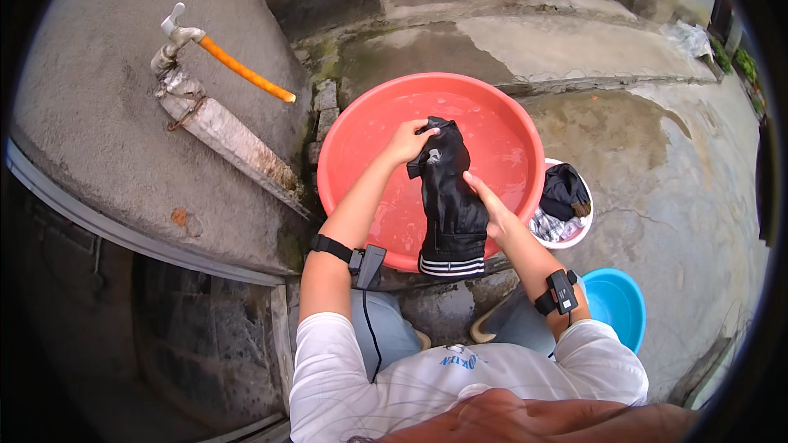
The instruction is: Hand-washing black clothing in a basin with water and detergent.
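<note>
A black garment (452, 197) with a white-striped band at its lower end is held over a large red plastic basin (329, 154). My left hand (409, 141) grips its upper end, with the fingers partly hidden by the fabric. At the right edge of the garment, my right hand (489, 203) holds it with the thumb on top and the other fingers hidden beneath. Shallow water (492, 141) with some suds lies in the basin. The striped end of the garment hangs over the basin's near rim.
To the right, a smaller basin (585, 231) contains dark and plaid clothes (561, 194); a blue basin (615, 304) is nearer me. A wall tap (175, 31) with an orange hose (246, 75) juts out at the left. A concrete step (554, 77) runs behind the red basin.
</note>
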A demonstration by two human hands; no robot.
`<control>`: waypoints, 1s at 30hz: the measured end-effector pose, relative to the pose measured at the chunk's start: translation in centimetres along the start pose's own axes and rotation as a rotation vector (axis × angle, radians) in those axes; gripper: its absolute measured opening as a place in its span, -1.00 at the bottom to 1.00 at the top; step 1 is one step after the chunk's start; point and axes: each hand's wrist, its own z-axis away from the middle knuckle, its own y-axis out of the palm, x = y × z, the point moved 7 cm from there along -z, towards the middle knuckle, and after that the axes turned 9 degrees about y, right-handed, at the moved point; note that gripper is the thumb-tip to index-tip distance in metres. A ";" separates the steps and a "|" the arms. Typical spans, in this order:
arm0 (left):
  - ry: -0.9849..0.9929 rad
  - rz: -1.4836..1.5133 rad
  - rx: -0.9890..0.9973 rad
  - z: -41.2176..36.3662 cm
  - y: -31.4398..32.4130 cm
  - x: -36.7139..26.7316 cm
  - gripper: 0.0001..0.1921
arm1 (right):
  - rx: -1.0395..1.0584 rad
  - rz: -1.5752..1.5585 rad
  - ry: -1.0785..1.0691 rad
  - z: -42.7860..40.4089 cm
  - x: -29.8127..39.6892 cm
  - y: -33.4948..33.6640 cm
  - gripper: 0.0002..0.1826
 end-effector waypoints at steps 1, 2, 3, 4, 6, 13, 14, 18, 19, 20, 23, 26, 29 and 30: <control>-0.063 0.036 0.007 -0.1 0.0 0.5 -0.63 | 0.060 0.008 0.020 -0.4 -0.1 -0.1 -0.47; -0.120 0.072 0.021 -0.3 0.3 1.0 -0.54 | 0.116 0.013 0.030 -0.7 0.0 -0.6 -0.51; -0.120 0.073 0.029 0.2 0.5 0.3 -0.54 | 0.158 -0.058 -0.012 -0.9 0.5 -1.2 -0.51; -0.301 0.713 -0.036 1.8 1.6 0.6 -0.43 | 0.153 -0.064 -0.016 -1.1 0.8 -1.8 -0.51; -0.270 1.565 0.031 4.3 3.4 0.2 -0.16 | 0.376 -0.301 -0.221 -0.9 2.9 -0.3 -0.46; -0.447 1.686 -0.119 5.8 12.7 2.8 -0.53 | 0.383 -0.457 -0.277 -2.9 1.7 -0.9 -0.44; -0.408 1.631 -0.190 5.7 11.4 -0.1 -0.51 | 0.457 -0.483 -0.254 -2.6 1.6 0.1 -0.43; -0.439 1.340 -0.231 4.3 6.5 1.0 -0.41 | 0.420 -0.407 -0.068 -3.4 -1.4 0.9 -0.46; -0.404 1.343 -0.355 4.4 5.7 0.8 -0.49 | 0.404 -0.413 -0.084 -3.5 -1.5 1.3 -0.46; -0.406 1.265 -0.225 3.5 3.9 2.4 -0.59 | 0.337 -0.367 0.106 -3.0 -2.5 1.3 -0.41; -0.348 0.826 -0.343 2.2 1.5 1.2 -0.70 | 0.299 -0.341 0.139 -2.3 -2.3 0.8 -0.39; -0.196 -0.212 -0.326 0.8 -0.4 -0.7 -0.71 | 0.100 -0.060 0.018 -2.2 -1.6 0.8 -0.43; -0.077 -0.571 -0.154 -0.3 1.9 -2.5 -0.64 | -0.134 0.409 -0.071 -3.2 0.0 0.7 -0.26; -0.077 -0.758 -0.071 -0.5 3.4 -4.7 -0.61 | -0.138 0.404 -0.074 -3.5 0.0 0.6 -0.26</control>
